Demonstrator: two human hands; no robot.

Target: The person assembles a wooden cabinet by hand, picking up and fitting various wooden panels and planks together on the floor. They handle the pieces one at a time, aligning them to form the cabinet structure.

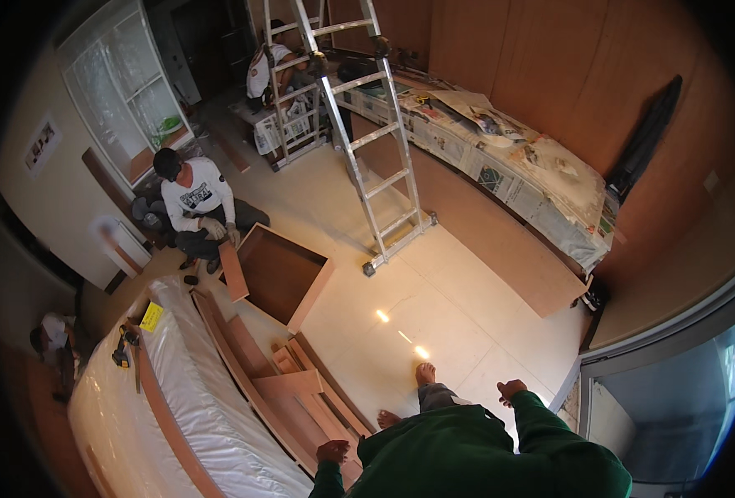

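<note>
My left hand hangs low at my left side, its fingers curled in and nothing visible in them. It is nearest to the stacked brown wood boards, apart from them as far as I can see. My right hand is held out in front on the right, closed in a loose fist over the pale tiled floor, with no object showing. Both arms are in dark green sleeves. My bare feet are on the tiles, one ahead of the other.
A folding aluminium ladder stands ahead. At left, a seated person in gloves handles a board beside an open wooden box. A plastic-covered mattress-like block bears a cordless drill. Newspaper-covered bench lines the right wall.
</note>
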